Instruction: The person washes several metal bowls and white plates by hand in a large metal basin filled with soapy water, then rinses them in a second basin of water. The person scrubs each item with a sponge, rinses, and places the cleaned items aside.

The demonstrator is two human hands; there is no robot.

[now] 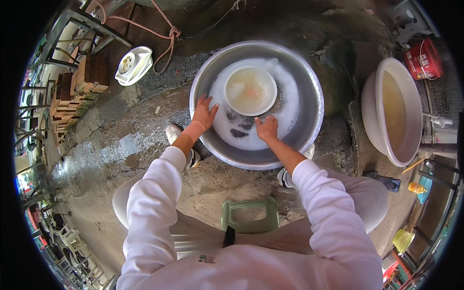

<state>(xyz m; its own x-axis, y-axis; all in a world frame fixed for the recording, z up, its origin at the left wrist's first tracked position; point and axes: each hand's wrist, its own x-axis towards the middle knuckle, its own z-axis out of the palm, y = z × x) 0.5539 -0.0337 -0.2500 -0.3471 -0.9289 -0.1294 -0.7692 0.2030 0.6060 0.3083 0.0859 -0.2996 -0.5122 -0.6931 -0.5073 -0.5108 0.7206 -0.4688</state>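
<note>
A large round metal basin (314, 108) stands on the ground before me, with white suds (290, 105) over dark water. Inside it a white bowl (229, 105) holds cloudy water with a small orange patch in it. My left hand (205, 114) is over the basin's left rim, fingers spread and nothing in them. Close to the bowl's near edge is my right hand (267, 128), its fingers curled and the thumb pointing at the bowl. Whether that hand touches the bowl or grips anything cannot be made out.
White dishes (135, 67) with food scraps lie on the ground at left, near stacked bricks (79, 87) and a rope (170, 40). Rightward are a big tub (380, 108) of yellowish water, a red bucket (423, 59) and a phone (388, 183). A green plastic stool (250, 224) is beneath me.
</note>
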